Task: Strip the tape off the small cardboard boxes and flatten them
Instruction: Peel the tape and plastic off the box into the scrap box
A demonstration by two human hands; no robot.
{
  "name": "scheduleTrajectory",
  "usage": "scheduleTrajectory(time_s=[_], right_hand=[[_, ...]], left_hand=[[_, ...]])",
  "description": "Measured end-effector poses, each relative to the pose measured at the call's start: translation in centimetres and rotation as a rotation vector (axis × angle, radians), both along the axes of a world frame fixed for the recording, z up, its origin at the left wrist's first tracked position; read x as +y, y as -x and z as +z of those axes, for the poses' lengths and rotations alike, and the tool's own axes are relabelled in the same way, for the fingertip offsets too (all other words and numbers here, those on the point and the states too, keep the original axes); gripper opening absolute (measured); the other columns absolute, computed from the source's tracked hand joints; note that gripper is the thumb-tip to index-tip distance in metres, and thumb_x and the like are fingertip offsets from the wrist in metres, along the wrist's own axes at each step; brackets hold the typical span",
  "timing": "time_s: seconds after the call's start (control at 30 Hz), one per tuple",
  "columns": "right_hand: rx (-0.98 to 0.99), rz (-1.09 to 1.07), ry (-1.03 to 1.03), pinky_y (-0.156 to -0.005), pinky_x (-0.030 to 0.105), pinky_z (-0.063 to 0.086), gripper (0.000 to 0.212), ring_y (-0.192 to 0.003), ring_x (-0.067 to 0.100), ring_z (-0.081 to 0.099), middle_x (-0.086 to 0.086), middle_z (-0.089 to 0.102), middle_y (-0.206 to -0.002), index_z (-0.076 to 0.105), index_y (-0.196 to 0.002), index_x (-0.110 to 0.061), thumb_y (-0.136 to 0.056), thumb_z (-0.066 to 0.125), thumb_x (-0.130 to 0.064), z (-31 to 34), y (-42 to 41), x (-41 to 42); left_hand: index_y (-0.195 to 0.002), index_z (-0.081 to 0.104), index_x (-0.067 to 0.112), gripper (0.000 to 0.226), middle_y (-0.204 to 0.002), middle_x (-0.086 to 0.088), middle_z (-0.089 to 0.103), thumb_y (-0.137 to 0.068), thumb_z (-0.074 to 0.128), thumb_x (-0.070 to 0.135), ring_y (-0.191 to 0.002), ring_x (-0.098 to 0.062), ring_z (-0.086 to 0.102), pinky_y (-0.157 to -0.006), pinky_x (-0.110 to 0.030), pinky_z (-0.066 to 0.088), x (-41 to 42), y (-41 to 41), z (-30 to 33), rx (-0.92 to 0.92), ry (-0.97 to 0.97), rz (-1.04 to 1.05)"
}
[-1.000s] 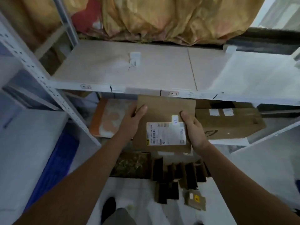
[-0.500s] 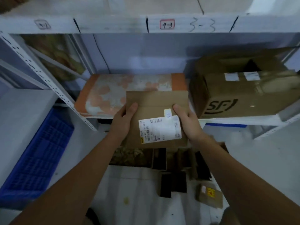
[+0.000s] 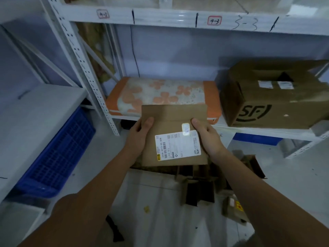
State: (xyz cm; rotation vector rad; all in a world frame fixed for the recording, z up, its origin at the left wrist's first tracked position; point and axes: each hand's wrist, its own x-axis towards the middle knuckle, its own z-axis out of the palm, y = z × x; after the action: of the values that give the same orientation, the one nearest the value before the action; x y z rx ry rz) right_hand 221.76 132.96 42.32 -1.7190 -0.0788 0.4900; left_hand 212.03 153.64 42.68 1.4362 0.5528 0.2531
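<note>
Both hands hold one flattened cardboard box [image 3: 173,125] by its side edges. Left hand [image 3: 138,138] grips the left edge, thumb on the front face, other fingers hidden behind. Right hand [image 3: 207,138] grips the right edge the same way, thumb lying next to a small white sticker [image 3: 186,128] and just above the shipping label [image 3: 178,146]. So each grip is narrow, pinching thin board, nothing else in either. Held face-up w/ label toward the head cam, prob. to check for leftover tape or to square it up before setting it down; that's a guess. No loose tape visible on this face.

The box hangs in the air in front of the lower shelf [image 3: 249,130], overlapping the front edge of an orange floral-print flat item [image 3: 160,93] lying there. To the right on the same shelf sits a bigger SF-marked carton [image 3: 267,104], flaps partly open. Below the hands, on the floor [image 3: 160,202], more small cardboard pieces [image 3: 197,191], some standing open, apparently not flattened yet. Blue crate [image 3: 58,157] at left under the neighbouring shelf.
</note>
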Motion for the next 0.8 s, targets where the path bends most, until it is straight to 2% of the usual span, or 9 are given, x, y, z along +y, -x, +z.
scheduleTrajectory(time_s=[0.1, 0.23, 0.37, 0.43, 0.5, 0.57, 0.67, 0.73, 0.8], right_hand=[[-0.049, 0.040, -0.011, -0.098, 0.047, 0.053, 0.062, -0.095, 0.017, 0.075, -0.003, 0.078, -0.099, 0.067, -0.115, -0.024, -0.079, 0.061, -0.074, 1.2, 2.6, 0.5], [-0.049, 0.051, -0.031, -0.088, 0.040, 0.055, 0.053, -0.092, 0.019, 0.075, -0.001, 0.078, -0.096, 0.067, -0.115, -0.019, -0.089, 0.060, -0.065, 1.8, 4.1, 0.6], [-0.026, 0.027, -0.105, -0.097, 0.051, 0.054, 0.046, -0.095, 0.026, 0.075, 0.006, 0.078, -0.101, 0.069, -0.113, -0.020, -0.092, 0.059, -0.060, 1.3, 4.9, -0.1], [-0.013, 0.004, -0.128, -0.099, 0.052, 0.053, 0.041, -0.096, 0.026, 0.075, 0.006, 0.078, -0.101, 0.070, -0.112, -0.022, -0.094, 0.060, -0.057, 0.8, 5.0, -0.7], [0.001, -0.008, -0.153, -0.100, 0.052, 0.052, 0.038, -0.096, 0.025, 0.075, 0.005, 0.078, -0.102, 0.070, -0.113, -0.022, -0.095, 0.060, -0.054, 0.3, 5.3, -1.3], [0.023, -0.013, -0.174, -0.100, 0.051, 0.053, 0.037, -0.098, 0.025, 0.075, 0.006, 0.078, -0.104, 0.069, -0.116, -0.022, -0.096, 0.060, -0.051, -0.4, 5.4, -1.9], [0.068, 0.034, -0.203, -0.095, 0.047, 0.055, 0.037, -0.101, 0.025, 0.074, 0.006, 0.077, -0.109, 0.066, -0.126, -0.022, -0.098, 0.058, -0.047, -1.8, 5.3, -2.4], [0.095, 0.086, -0.230, -0.089, 0.040, 0.056, 0.035, -0.105, 0.023, 0.073, 0.004, 0.076, -0.114, 0.061, -0.132, -0.026, -0.100, 0.057, -0.040, -2.8, 5.3, -2.7], [0.148, 0.143, -0.230, -0.094, 0.039, 0.055, 0.036, -0.110, 0.021, 0.071, 0.001, 0.074, -0.119, 0.060, -0.134, -0.030, -0.099, 0.058, -0.040, -3.9, 5.5, -3.0]], left_hand=[[-0.124, 0.066, 0.030, 0.033, -0.105, 0.007, 0.077, -0.099, 0.061, 0.051, -0.085, -0.007, 0.076, -0.067, -0.021, 0.058, 0.5, 2.9, 0.7, -0.030, -0.008, 0.029], [-0.135, 0.063, 0.025, 0.047, -0.117, 0.002, 0.076, -0.096, 0.062, 0.051, -0.095, -0.010, 0.076, -0.070, -0.021, 0.059, 0.4, 5.0, 0.9, -0.070, 0.011, 0.016], [-0.150, 0.051, 0.028, 0.070, -0.132, 0.002, 0.069, -0.086, 0.064, 0.051, -0.103, -0.007, 0.073, -0.072, -0.018, 0.058, 0.6, 6.4, 0.9, -0.134, -0.004, -0.062], [-0.155, 0.043, 0.033, 0.076, -0.137, 0.003, 0.066, -0.086, 0.070, 0.049, -0.105, -0.006, 0.072, -0.073, -0.018, 0.058, 0.3, 6.6, 0.3, -0.121, -0.015, -0.135], [-0.157, 0.038, 0.040, 0.078, -0.140, 0.005, 0.064, -0.089, 0.076, 0.046, -0.112, -0.012, 0.071, -0.081, -0.026, 0.060, 0.0, 6.6, -1.0, -0.094, -0.027, -0.203], [-0.155, 0.039, 0.044, 0.072, -0.139, 0.006, 0.066, -0.090, 0.071, 0.048, -0.116, -0.016, 0.070, -0.087, -0.033, 0.061, -0.4, 6.4, -2.3, -0.081, -0.060, -0.231], [-0.147, 0.052, 0.037, 0.051, -0.127, 0.005, 0.072, -0.098, 0.067, 0.041, -0.105, -0.014, 0.074, -0.079, -0.028, 0.060, -0.8, 6.3, -3.7, -0.075, -0.044, -0.114], [-0.145, 0.055, 0.033, 0.055, -0.125, 0.002, 0.073, -0.094, 0.070, 0.048, -0.102, -0.015, 0.075, -0.079, -0.032, 0.060, -0.8, 6.1, -4.8, -0.042, 0.047, -0.024], [-0.144, 0.056, 0.032, 0.067, -0.126, 0.001, 0.073, -0.083, 0.070, 0.057, -0.105, -0.017, 0.075, -0.083, -0.037, 0.060, -0.9, 5.8, -5.7, -0.031, 0.092, 0.016]])
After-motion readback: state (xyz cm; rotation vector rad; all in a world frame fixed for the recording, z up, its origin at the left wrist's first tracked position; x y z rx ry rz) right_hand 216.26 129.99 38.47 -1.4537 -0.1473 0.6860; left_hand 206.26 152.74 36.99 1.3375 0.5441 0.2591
